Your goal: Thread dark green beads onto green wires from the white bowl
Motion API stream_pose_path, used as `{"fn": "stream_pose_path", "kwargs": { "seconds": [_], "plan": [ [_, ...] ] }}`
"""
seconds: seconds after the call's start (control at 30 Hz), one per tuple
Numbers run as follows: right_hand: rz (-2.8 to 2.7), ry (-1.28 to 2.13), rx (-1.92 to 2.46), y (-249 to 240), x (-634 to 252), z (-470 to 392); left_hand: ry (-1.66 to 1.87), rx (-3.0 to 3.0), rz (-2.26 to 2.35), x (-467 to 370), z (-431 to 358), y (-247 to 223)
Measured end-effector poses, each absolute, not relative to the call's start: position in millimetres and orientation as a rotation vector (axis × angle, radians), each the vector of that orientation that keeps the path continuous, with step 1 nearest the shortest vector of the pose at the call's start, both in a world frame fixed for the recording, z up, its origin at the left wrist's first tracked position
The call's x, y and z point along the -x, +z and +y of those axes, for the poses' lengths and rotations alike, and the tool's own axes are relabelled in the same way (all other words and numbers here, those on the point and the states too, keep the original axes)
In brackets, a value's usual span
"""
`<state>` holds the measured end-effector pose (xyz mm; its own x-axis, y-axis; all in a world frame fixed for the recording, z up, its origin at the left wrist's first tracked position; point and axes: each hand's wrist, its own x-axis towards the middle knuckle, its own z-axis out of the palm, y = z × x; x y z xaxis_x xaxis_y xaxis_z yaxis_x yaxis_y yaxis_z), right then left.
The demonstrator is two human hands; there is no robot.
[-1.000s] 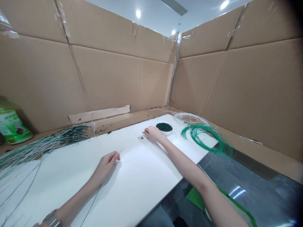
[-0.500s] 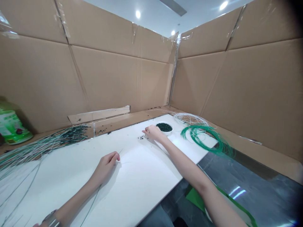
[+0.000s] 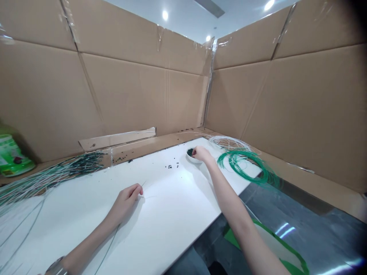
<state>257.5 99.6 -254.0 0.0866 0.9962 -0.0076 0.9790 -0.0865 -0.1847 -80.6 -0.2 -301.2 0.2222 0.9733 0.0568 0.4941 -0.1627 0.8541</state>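
My left hand (image 3: 130, 194) is closed in a pinch just above the white tabletop (image 3: 160, 229). A thin green wire (image 3: 107, 250) is held in it, one end sticking out past the fingertips and the rest trailing under my forearm. A faint pale strand also shows beside the fingertips. My right hand (image 3: 203, 153) is at a small white bowl (image 3: 195, 160), its fingers bent together and dipped in over the rim. Tiny dark green beads (image 3: 189, 152) fill the bowl; what the fingertips hold, if anything, is hidden. Several loose beads (image 3: 170, 166) lie left of the bowl.
Coils of green wire (image 3: 243, 172) and white wire (image 3: 226, 142) lie right of the bowl. On the left is a bundle of wires with dark ends (image 3: 86, 162), near a green-labelled container (image 3: 13, 156). Cardboard walls (image 3: 129, 91) enclose the table's back and right.
My right hand has moved right, from above the loose beads to the bowl, with its fingers now inside the rim. My left hand keeps its pinch on the green wire.
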Motion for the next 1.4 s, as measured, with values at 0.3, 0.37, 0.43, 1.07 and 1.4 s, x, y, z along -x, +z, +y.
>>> {"fn": "stream_pose_path", "kwargs": {
  "seconds": [0.3, 0.37, 0.43, 1.07, 1.4],
  "plan": [
    [-1.913, 0.159, 2.1, -253, -257, 102, 0.812, -1.773, 1.368, 80, -1, -300],
    [-1.925, 0.135, 2.014, -250, -253, 102, 0.803, -1.777, 1.371, 79, -1, -299],
    [-1.956, 0.122, 1.908, -248, -243, 101, 0.806, -1.782, 1.373, 79, -1, -298],
    [-2.215, 0.393, 1.636, -290, -191, 110, 0.785, -1.814, 1.382, 83, 1, -303],
    [-2.183, 0.417, 1.693, -295, -195, 117, 0.84, -1.774, 1.362, 79, -2, -297]
  ]
}}
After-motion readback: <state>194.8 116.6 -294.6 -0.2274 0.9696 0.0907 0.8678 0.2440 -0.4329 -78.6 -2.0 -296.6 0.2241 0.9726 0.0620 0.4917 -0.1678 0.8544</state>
